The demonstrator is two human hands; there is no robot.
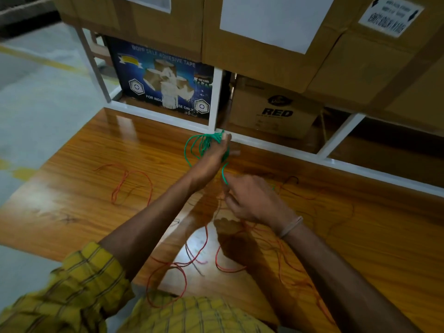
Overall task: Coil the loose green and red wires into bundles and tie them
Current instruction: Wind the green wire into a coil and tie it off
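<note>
Left hand (pixel 213 155) grips green wire coil (pixel 201 144); right hand (pixel 249 200) pinches its tail. Slackened tension risks loops springing loose.

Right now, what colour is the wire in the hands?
Green wire, seen in the head view.

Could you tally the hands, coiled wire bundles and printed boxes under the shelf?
Hands: 2, left hand and right hand
Green wire coil: 1, in the left hand
Printed boxes: 2, blue tape box and RED carton
Total: 5
</note>
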